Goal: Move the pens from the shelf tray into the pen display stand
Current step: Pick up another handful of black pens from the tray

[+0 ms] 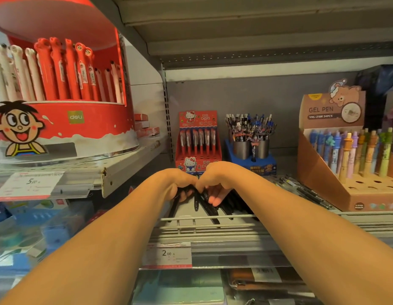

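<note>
Several black pens [210,209] lie loose in the shelf tray, behind its wire front rail [204,219]. My left hand [177,183] and my right hand [215,183] meet over them, knuckles touching, and each has its fingers curled down around some of the black pens. A red Hello Kitty pen display stand [198,142] sits upright just behind my hands, with several pens in its slots. My hands hide the stand's lower front.
A blue stand with two metal cups of pens [250,146] is right of the red stand. A brown GEL PEN box [345,155] stands far right, with loose pens [305,190] beside it. A big red round display [61,100] fills the upper left shelf. Price tag [168,254] below.
</note>
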`<state>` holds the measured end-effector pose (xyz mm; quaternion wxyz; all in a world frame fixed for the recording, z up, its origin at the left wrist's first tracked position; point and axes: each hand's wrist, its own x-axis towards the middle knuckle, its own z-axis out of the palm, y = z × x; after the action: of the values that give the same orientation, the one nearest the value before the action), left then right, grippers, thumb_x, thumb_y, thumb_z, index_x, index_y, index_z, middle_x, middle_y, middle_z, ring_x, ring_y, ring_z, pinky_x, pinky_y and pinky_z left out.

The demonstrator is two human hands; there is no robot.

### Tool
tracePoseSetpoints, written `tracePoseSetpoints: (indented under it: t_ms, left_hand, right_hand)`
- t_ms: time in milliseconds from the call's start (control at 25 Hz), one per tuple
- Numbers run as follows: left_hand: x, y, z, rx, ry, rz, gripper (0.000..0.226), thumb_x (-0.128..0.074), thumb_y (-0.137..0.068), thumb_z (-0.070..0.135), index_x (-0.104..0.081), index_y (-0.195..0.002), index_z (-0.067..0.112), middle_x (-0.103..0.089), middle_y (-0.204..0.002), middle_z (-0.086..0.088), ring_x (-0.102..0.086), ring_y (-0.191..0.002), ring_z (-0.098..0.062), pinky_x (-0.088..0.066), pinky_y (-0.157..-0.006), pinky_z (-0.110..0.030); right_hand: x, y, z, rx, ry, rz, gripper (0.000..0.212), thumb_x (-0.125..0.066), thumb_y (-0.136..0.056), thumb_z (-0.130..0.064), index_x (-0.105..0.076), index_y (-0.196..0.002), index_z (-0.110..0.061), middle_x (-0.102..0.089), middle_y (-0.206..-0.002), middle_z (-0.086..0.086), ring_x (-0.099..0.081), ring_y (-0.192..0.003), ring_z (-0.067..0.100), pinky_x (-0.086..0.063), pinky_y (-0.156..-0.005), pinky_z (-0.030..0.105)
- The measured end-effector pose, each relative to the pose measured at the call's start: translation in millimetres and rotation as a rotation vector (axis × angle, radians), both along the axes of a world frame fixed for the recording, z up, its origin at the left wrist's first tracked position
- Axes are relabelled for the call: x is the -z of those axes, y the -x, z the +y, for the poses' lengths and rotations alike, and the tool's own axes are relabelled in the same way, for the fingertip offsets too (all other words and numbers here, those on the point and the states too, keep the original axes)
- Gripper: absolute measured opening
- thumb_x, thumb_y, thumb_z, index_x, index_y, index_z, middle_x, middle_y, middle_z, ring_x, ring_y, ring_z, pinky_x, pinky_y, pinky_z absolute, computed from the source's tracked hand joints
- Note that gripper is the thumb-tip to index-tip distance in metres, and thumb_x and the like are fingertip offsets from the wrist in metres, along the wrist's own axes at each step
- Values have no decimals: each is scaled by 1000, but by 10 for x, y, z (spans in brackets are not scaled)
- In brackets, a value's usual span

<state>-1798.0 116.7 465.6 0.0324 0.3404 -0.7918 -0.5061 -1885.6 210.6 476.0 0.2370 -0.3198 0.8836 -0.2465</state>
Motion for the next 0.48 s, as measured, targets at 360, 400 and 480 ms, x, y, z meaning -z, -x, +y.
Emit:
tracePoseSetpoints:
  t_ms: [360,400,480]
  left_hand:
    - [-14,-17,9,39,11,142,12,-60,-88,4,-55,-77,7,-44,-55,-5,-34,-35,-10,-30,-36,-19]
    - [-24,-28,3,57,34,181,12,-60,-87,5,-54,-76,6,-44,-55,-5,-33,-37,-11,-30,-38,-21]
    - [-32,-58,-22,88,55,307,11,-59,-86,6,-54,-76,7,-44,-54,-3,-33,-42,-12,-29,-40,-22]
  right_hand:
    - [-30,2,167,7,103,-118,30,-67,-95,-12,-52,-115,7,-65,-78,20,-70,-62,27,-62,-52,36]
    - [-36,0,194,-1,131,-125,32,-66,-95,-12,-52,-118,7,-64,-79,20,-70,-61,27,-63,-53,38]
    - [-48,-15,246,-19,196,-141,33,-64,-95,-10,-51,-122,5,-62,-81,19,-72,-60,28,-63,-55,39]
